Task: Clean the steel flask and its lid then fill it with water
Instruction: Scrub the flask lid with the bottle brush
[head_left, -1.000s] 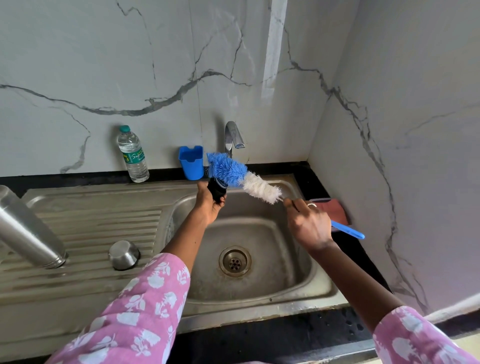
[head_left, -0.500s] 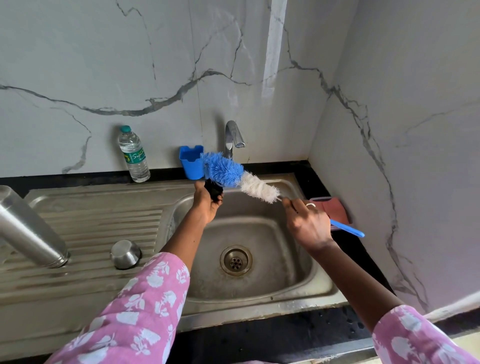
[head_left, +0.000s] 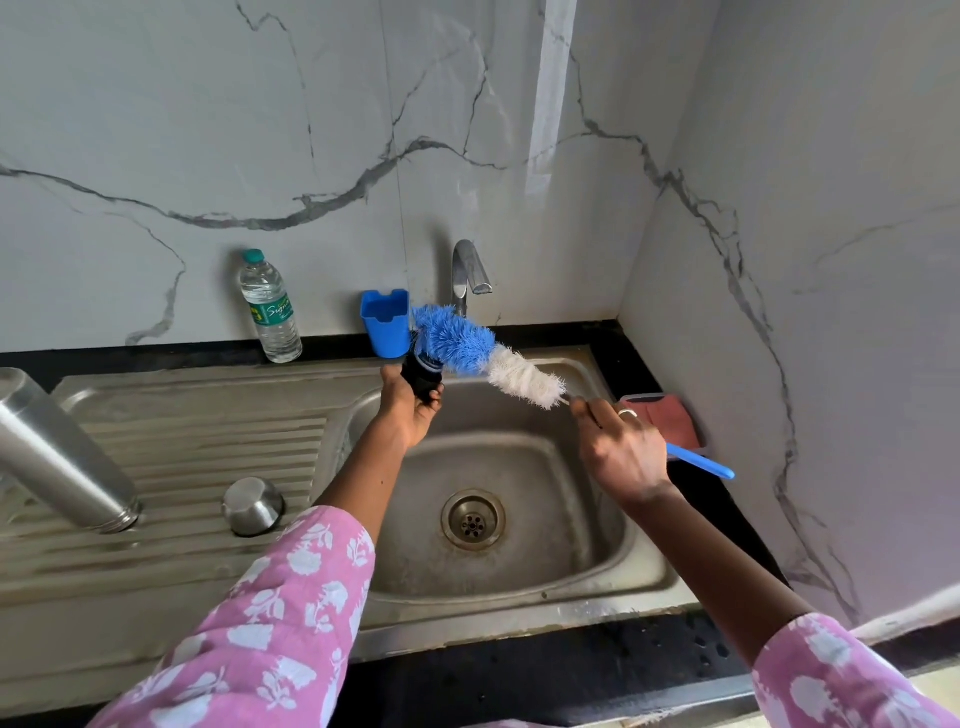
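Note:
My left hand holds a small black lid part over the back of the sink basin. My right hand grips the blue handle of a bottle brush, whose blue and white bristles press against the black lid part. The steel flask lies mouth down, tilted, on the ribbed draining board at the left. A steel cup-shaped cap rests upside down beside it.
A tap stands behind the basin, with no water visible. A blue plastic holder and a water bottle stand against the marble wall. A red cloth lies at the basin's right corner.
Both hands and the brush have shifted slightly left and back toward the blue holder while the bristles stay on the lid part. The flask and steel cap stay put.

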